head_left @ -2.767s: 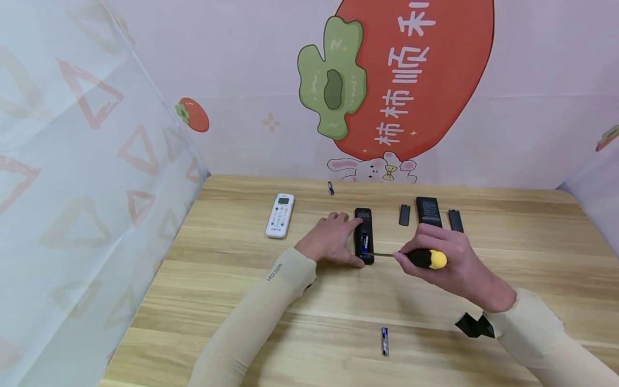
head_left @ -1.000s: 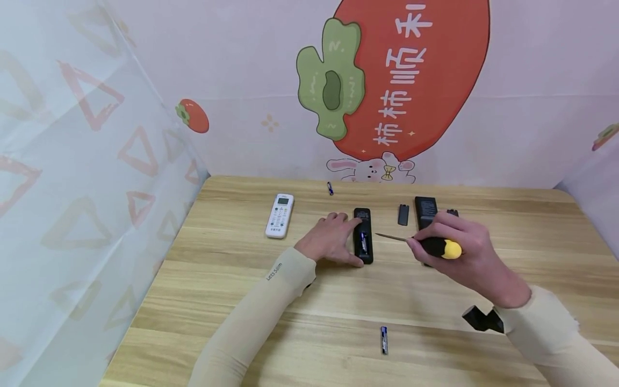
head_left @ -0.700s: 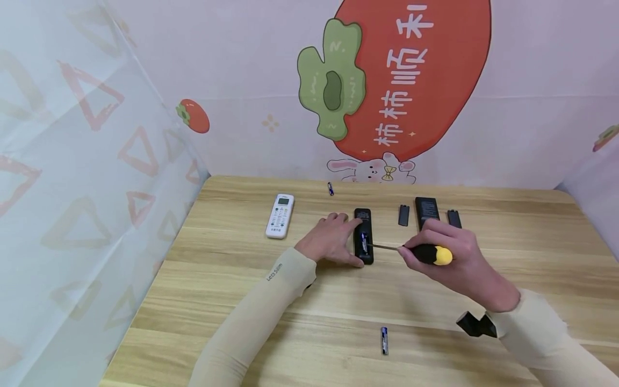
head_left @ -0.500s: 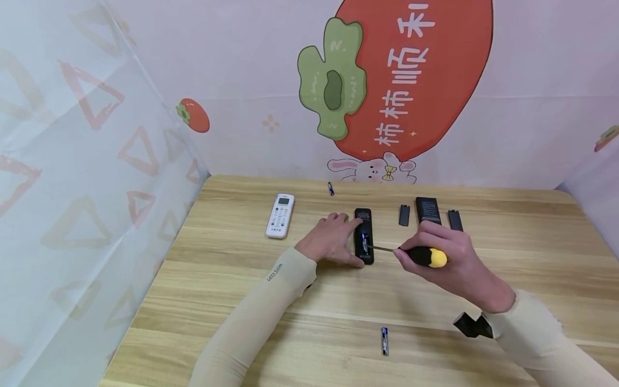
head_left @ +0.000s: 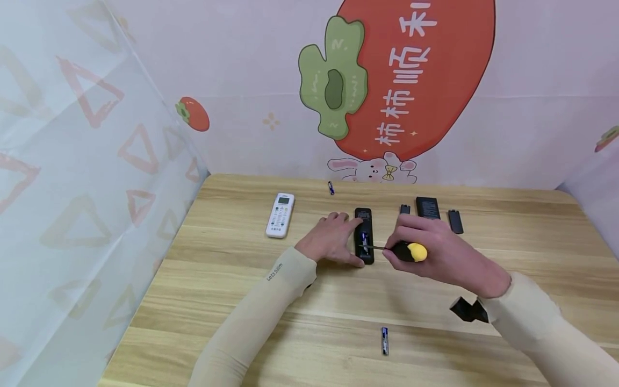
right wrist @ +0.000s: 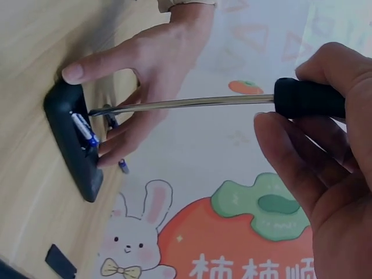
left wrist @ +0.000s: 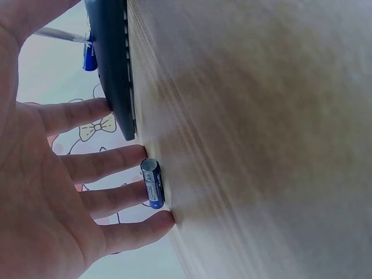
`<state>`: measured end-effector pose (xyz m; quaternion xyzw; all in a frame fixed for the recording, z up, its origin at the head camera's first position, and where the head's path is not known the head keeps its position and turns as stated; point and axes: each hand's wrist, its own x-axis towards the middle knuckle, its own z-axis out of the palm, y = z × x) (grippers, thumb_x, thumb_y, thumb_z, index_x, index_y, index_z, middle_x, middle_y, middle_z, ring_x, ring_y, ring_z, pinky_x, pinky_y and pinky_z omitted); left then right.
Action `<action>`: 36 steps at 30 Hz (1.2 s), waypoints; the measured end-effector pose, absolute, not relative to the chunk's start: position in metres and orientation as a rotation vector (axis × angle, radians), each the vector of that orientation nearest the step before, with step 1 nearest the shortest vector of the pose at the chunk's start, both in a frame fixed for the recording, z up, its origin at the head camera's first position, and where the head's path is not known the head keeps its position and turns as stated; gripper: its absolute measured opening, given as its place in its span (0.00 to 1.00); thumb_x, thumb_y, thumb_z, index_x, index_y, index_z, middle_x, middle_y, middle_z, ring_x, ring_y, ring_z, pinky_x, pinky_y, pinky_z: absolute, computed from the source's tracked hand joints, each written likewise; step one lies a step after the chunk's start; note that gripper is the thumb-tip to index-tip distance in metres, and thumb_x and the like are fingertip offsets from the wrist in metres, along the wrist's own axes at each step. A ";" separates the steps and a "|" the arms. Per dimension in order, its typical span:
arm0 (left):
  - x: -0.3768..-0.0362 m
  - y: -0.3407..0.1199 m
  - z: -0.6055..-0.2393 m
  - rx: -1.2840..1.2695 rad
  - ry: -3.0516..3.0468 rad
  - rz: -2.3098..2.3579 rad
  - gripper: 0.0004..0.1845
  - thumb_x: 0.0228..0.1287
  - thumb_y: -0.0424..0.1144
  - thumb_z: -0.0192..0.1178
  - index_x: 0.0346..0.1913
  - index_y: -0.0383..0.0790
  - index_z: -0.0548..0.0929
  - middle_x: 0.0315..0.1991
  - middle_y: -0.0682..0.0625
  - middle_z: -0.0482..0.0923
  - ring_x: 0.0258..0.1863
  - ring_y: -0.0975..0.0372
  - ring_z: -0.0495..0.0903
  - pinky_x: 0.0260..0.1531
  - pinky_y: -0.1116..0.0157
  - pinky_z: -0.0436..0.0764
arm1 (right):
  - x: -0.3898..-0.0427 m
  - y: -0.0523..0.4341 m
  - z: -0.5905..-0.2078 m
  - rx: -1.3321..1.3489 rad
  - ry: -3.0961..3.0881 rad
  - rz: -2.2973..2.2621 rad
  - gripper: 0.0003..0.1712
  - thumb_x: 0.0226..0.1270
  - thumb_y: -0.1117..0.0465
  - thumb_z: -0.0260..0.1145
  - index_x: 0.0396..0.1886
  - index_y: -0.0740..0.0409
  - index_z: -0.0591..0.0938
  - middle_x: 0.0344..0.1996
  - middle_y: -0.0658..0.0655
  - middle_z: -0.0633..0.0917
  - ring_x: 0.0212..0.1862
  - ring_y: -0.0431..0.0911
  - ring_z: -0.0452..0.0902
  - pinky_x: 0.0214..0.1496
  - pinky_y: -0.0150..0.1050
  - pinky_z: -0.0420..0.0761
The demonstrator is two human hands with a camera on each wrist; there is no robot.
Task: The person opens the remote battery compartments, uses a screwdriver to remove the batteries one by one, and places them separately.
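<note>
We see a yellow-and-black-handled metal screwdriver at an open black plastic remote.
In the head view, the left hand is spread beside the remote on the pale wooden bench, thumb at its near end and a fingertip on its left edge; the right hand grips the screwdriver, whose shaft crosses above a blue cylindrical battery in the remote's slot. A white plastic remote lies to the left, a loose blue-and-silver battery nearer us. In the left wrist view, we see the left hand's fingers straight, one meeting the remote. In the right wrist view, we cannot tell whether the screwdriver's tip touches the slotted battery.
</note>
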<state>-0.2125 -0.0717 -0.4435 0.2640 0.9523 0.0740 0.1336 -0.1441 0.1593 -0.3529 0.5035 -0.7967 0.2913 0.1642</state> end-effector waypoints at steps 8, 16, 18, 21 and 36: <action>-0.212 -0.073 -0.444 0.770 2.761 0.226 0.56 0.49 0.72 0.69 0.78 0.51 0.63 0.72 0.43 0.66 0.70 0.48 0.64 0.68 0.48 0.67 | -0.150 0.151 -0.344 1.499 -2.335 0.798 0.09 0.72 0.48 0.64 0.35 0.45 0.83 0.32 0.40 0.74 0.29 0.32 0.73 0.33 0.23 0.76; -0.212 -0.073 -0.443 0.772 2.765 0.218 0.56 0.48 0.73 0.69 0.78 0.51 0.64 0.72 0.42 0.67 0.70 0.48 0.65 0.67 0.47 0.67 | -0.148 0.153 -0.341 1.455 -2.373 0.797 0.15 0.52 0.65 0.78 0.34 0.44 0.83 0.32 0.39 0.75 0.31 0.33 0.74 0.34 0.27 0.79; -0.212 -0.073 -0.444 0.774 2.764 0.219 0.56 0.48 0.72 0.69 0.78 0.51 0.64 0.72 0.42 0.67 0.70 0.48 0.65 0.67 0.47 0.68 | -0.148 0.154 -0.341 1.452 -2.369 0.798 0.17 0.49 0.66 0.79 0.34 0.45 0.83 0.32 0.39 0.75 0.31 0.33 0.74 0.33 0.28 0.79; -0.213 -0.073 -0.444 0.778 2.764 0.216 0.56 0.49 0.73 0.69 0.78 0.50 0.64 0.72 0.42 0.67 0.70 0.48 0.65 0.67 0.47 0.68 | -0.148 0.154 -0.341 1.448 -2.366 0.797 0.19 0.47 0.68 0.79 0.34 0.45 0.82 0.32 0.40 0.75 0.31 0.33 0.74 0.33 0.27 0.79; -0.213 -0.072 -0.444 0.767 2.759 0.212 0.56 0.49 0.73 0.69 0.78 0.51 0.63 0.72 0.42 0.66 0.71 0.47 0.64 0.68 0.47 0.66 | -0.148 0.156 -0.342 1.449 -2.373 0.809 0.18 0.49 0.67 0.79 0.34 0.44 0.82 0.33 0.39 0.76 0.32 0.33 0.75 0.34 0.28 0.80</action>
